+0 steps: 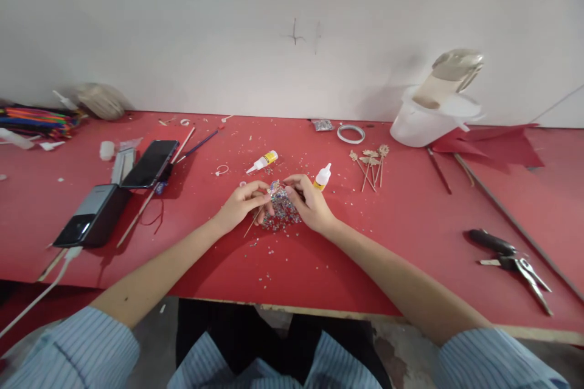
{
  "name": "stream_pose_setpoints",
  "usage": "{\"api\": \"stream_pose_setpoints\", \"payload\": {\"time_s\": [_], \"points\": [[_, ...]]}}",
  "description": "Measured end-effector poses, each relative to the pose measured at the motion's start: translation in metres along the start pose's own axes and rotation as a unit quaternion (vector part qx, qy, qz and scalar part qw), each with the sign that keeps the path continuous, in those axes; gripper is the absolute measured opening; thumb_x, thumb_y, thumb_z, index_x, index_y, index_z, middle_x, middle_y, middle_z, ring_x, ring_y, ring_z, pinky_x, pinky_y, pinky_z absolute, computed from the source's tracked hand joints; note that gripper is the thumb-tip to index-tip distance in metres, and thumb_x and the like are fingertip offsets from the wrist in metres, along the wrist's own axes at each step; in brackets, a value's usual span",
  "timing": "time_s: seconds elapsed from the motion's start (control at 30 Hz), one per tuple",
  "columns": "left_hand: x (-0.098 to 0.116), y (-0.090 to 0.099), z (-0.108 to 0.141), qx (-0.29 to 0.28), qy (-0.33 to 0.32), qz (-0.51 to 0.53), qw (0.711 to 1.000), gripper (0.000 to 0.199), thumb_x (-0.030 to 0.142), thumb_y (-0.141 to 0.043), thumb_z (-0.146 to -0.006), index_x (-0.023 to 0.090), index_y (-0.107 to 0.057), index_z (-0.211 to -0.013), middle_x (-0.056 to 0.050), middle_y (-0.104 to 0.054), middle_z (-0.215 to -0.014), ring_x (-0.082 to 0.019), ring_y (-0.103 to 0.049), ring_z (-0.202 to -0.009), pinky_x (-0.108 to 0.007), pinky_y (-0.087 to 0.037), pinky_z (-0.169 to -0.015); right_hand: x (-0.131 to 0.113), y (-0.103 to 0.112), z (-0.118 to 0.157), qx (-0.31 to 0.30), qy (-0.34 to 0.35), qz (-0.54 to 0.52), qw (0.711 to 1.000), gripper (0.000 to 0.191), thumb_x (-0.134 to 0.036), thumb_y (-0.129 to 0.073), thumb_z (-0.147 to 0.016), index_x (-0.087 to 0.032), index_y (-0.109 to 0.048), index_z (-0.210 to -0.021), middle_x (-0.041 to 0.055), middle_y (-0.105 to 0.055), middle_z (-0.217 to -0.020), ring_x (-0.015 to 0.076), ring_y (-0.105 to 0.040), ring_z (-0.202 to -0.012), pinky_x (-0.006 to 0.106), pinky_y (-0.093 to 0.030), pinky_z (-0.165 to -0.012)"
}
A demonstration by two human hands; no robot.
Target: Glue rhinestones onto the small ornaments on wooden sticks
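Between the thumb and fingers of my left hand is a small cutout dotted with shiny bits, and its thin wooden stick slants down below the fingers. My right hand is closed in a pinch at the cutout's right side; what its fingertips hold is too small to name. Under both hands lies a loose pile of sparkling sequins. A white bottle with a yellow label stands just behind my right hand. Another such bottle lies on its side beyond my left hand.
Several plain cutouts on sticks lie to the right, near a silvery ring. A white bucket stands against the wall. Pliers lie at far right. Left are a phone and a dark device with a white cable.
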State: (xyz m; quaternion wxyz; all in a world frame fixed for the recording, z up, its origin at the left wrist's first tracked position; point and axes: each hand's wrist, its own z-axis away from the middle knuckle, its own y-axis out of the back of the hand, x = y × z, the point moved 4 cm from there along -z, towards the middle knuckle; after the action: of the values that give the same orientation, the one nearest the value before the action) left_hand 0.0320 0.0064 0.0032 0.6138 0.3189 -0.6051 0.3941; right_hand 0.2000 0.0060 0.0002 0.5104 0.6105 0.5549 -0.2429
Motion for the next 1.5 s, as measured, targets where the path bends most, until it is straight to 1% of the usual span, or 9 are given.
{"api": "stream_pose_setpoints", "payload": {"time_s": [0.13,0.23,0.37,0.47,0.57,0.7,0.93,1.27,1.5], "points": [[0.000,-0.001,0.004,0.001,-0.004,-0.003,1.000,0.019,0.029,-0.059,-0.086,0.017,-0.048,-0.097,-0.002,-0.070,-0.067,-0.010,-0.056,-0.038,-0.020,-0.045,-0.037,-0.002,0.011,0.003,0.050,0.002,0.010,0.999,0.017,-0.032,-0.042,-0.095,-0.020,-0.050,-0.104,0.0001,-0.056,-0.073,0.0110,-0.052,-0.063,0.025,-0.043,-0.059],[0.002,0.000,0.006,0.011,0.001,-0.005,1.000,0.019,0.029,-0.058,-0.086,0.017,-0.047,-0.096,-0.001,-0.069,-0.065,-0.010,-0.056,-0.038,-0.021,-0.046,-0.037,-0.003,0.015,0.005,0.062,0.002,-0.006,0.998,0.017,-0.032,-0.043,-0.095,-0.019,-0.050,-0.105,-0.0006,-0.057,-0.070,0.0105,-0.054,-0.062,0.025,-0.044,-0.059],[0.001,0.000,0.006,0.017,0.021,-0.007,1.000,0.019,0.029,-0.058,-0.085,0.017,-0.047,-0.096,0.000,-0.068,-0.063,-0.010,-0.055,-0.037,-0.020,-0.045,-0.037,-0.004,0.009,0.007,0.032,0.007,-0.008,0.999,0.018,-0.033,-0.047,-0.094,-0.019,-0.052,-0.104,0.0025,-0.064,-0.077,0.0121,-0.060,-0.069,0.027,-0.048,-0.065],[0.000,-0.001,0.005,0.017,0.024,-0.009,1.000,0.017,0.029,-0.057,-0.086,0.018,-0.049,-0.095,0.000,-0.068,-0.062,-0.009,-0.055,-0.038,-0.020,-0.045,-0.039,-0.007,0.004,0.009,0.014,0.017,0.049,0.999,0.015,-0.031,-0.051,-0.092,-0.020,-0.057,-0.100,0.0040,-0.066,-0.083,0.0129,-0.061,-0.072,0.027,-0.048,-0.066],[-0.001,-0.001,0.005,0.012,0.023,-0.011,1.000,0.015,0.027,-0.057,-0.087,0.018,-0.049,-0.095,0.000,-0.068,-0.062,-0.008,-0.055,-0.038,-0.020,-0.045,-0.040,-0.010,0.004,0.011,0.020,0.028,0.115,0.993,0.014,-0.029,-0.053,-0.091,-0.021,-0.061,-0.098,0.0044,-0.066,-0.085,0.0130,-0.059,-0.069,0.027,-0.047,-0.063],[-0.002,-0.003,0.005,-0.005,0.022,-0.017,1.000,0.013,0.028,-0.056,-0.087,0.019,-0.048,-0.092,0.001,-0.067,-0.061,-0.009,-0.055,-0.039,-0.021,-0.044,-0.040,-0.013,0.006,0.012,0.030,0.049,0.152,0.987,0.013,-0.028,-0.054,-0.090,-0.021,-0.062,-0.097,0.0038,-0.065,-0.082,0.0123,-0.055,-0.063,0.026,-0.045,-0.059],[-0.006,-0.003,0.005,-0.010,0.018,-0.026,0.999,0.011,0.027,-0.055,-0.088,0.019,-0.048,-0.092,0.001,-0.067,-0.062,-0.009,-0.055,-0.040,-0.020,-0.044,-0.040,-0.014,0.006,0.011,0.024,0.073,0.172,0.982,0.011,-0.027,-0.054,-0.089,-0.020,-0.062,-0.093,0.0028,-0.064,-0.077,0.0117,-0.053,-0.062,0.025,-0.043,-0.058],[-0.005,-0.002,0.005,-0.004,0.017,-0.031,0.999,0.012,0.028,-0.055,-0.088,0.019,-0.048,-0.092,0.002,-0.066,-0.062,-0.009,-0.056,-0.041,-0.020,-0.044,-0.041,-0.015,0.006,0.011,0.022,0.062,0.176,0.982,0.012,-0.028,-0.054,-0.089,-0.020,-0.062,-0.090,0.0022,-0.062,-0.074,0.0107,-0.051,-0.058,0.025,-0.041,-0.056],[-0.008,-0.001,0.004,0.002,0.020,-0.044,0.999,0.012,0.028,-0.055,-0.088,0.019,-0.051,-0.095,0.003,-0.063,-0.058,-0.007,-0.054,-0.040,-0.018,-0.043,-0.040,-0.014,0.005,0.010,0.017,0.051,0.178,0.982,0.015,-0.031,-0.052,-0.090,-0.020,-0.062,-0.092,0.0027,-0.062,-0.075,0.0115,-0.052,-0.060,0.025,-0.042,-0.057]]}}
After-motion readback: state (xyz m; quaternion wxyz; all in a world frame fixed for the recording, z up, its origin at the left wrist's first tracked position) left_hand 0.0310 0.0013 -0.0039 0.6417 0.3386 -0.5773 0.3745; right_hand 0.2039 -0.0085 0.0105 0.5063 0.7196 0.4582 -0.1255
